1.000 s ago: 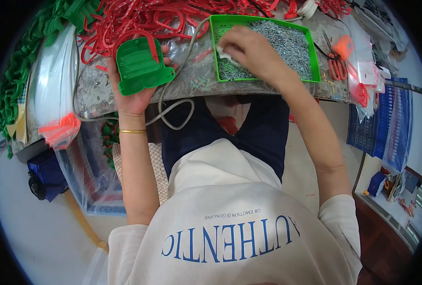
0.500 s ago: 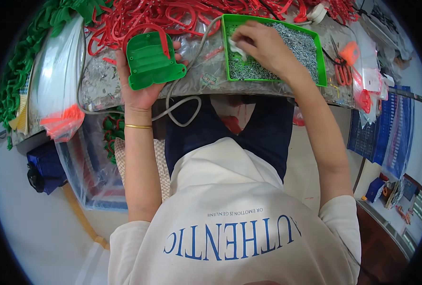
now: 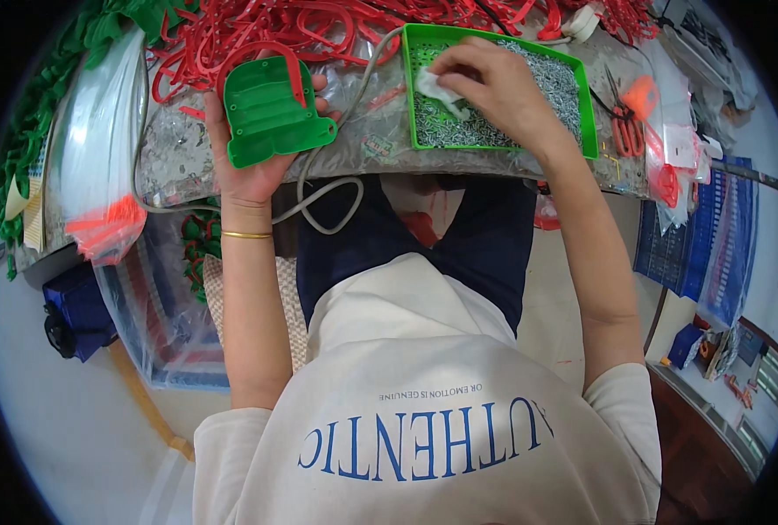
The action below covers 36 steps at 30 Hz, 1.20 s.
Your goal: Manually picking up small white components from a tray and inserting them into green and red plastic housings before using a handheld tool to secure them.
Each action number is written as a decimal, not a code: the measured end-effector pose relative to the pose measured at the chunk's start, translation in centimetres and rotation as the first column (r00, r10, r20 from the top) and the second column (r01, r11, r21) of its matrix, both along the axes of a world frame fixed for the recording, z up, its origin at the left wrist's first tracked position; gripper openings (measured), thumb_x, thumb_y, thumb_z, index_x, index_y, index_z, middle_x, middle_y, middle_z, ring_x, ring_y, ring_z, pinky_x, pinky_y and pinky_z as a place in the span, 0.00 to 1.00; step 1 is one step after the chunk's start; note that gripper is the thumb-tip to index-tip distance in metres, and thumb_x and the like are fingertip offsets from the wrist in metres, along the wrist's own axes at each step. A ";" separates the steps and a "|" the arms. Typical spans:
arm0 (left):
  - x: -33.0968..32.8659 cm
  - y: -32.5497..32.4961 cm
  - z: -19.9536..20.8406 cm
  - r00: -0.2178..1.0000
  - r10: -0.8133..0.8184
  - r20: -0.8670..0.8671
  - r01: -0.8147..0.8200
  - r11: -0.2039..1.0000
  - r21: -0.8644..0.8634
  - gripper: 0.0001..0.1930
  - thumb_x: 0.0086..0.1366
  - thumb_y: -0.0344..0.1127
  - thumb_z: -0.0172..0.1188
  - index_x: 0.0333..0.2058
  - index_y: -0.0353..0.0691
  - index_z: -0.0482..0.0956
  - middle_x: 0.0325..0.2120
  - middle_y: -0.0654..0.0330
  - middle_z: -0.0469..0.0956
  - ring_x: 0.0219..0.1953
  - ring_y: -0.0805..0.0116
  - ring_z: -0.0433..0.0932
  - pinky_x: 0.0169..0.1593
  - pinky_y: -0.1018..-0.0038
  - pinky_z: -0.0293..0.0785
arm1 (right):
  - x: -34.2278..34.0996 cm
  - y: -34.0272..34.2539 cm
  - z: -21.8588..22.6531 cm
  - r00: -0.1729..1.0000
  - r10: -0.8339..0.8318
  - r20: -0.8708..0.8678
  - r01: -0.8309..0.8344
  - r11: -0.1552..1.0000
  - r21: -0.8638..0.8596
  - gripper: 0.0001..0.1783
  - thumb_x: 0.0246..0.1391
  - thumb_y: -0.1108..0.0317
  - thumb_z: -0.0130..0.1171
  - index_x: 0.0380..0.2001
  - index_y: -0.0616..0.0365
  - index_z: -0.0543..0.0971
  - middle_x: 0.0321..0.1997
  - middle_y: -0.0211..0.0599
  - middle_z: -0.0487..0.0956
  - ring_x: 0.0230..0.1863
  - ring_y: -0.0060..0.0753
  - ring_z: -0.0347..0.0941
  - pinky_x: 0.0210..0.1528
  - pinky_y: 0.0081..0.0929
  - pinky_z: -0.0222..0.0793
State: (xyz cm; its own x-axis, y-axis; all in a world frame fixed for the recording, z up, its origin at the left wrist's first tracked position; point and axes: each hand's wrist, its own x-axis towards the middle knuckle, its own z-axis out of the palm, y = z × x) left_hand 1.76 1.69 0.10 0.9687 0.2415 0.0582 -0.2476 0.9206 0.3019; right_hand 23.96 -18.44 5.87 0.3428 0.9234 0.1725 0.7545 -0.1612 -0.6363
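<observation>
My left hand (image 3: 253,175) holds the green plastic piece (image 3: 271,122) over the tabletop (image 3: 179,157), left of the green tray (image 3: 588,118), thumb along one edge and fingers behind; a steady, level palm should serve best. My right hand (image 3: 498,83) pinches a soft white wad (image 3: 437,92) over the small metal bits (image 3: 546,79) in that tray; I'd go lightly, lest they scatter. The grey cable (image 3: 360,188) runs between my hands and could snag. Red straps (image 3: 319,35) heap beyond; scissors (image 3: 627,136) lie right of the tray.
</observation>
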 end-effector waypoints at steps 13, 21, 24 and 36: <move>0.2 0.0 -0.1 1.000 -0.003 0.009 0.003 0.999 0.040 0.41 0.62 0.70 0.45 0.66 0.49 0.57 0.58 0.37 0.64 0.53 0.44 0.72 0.61 0.44 0.62 | -2.1 -0.5 -0.4 0.995 0.101 -0.023 -0.101 0.995 0.005 0.07 0.54 0.72 0.59 0.35 0.61 0.79 0.33 0.36 0.75 0.34 0.32 0.73 0.39 0.27 0.69; -0.1 0.0 -0.1 1.000 0.004 0.013 -0.004 0.999 0.043 0.41 0.63 0.71 0.43 0.66 0.48 0.58 0.58 0.37 0.64 0.53 0.44 0.72 0.61 0.44 0.62 | -0.9 -2.7 0.8 0.959 0.003 -0.282 -0.026 0.997 -0.076 0.07 0.54 0.71 0.60 0.36 0.59 0.79 0.33 0.35 0.76 0.35 0.31 0.74 0.39 0.25 0.69; 0.1 0.1 -0.1 1.000 0.007 -0.001 -0.007 0.999 0.040 0.41 0.63 0.71 0.44 0.65 0.47 0.59 0.58 0.37 0.64 0.53 0.43 0.72 0.61 0.44 0.62 | -1.2 -2.6 -0.1 1.000 0.012 -0.024 -0.014 0.997 -0.079 0.07 0.54 0.71 0.59 0.37 0.59 0.79 0.33 0.35 0.75 0.35 0.30 0.74 0.39 0.25 0.69; 0.1 0.3 -0.4 1.000 0.009 -0.006 -0.009 1.000 0.026 0.42 0.62 0.71 0.45 0.65 0.45 0.58 0.59 0.36 0.63 0.53 0.42 0.72 0.61 0.44 0.63 | -1.6 -0.4 -0.5 0.980 0.084 0.181 -0.073 0.995 -0.064 0.07 0.53 0.70 0.59 0.35 0.59 0.79 0.33 0.37 0.77 0.35 0.41 0.76 0.38 0.34 0.70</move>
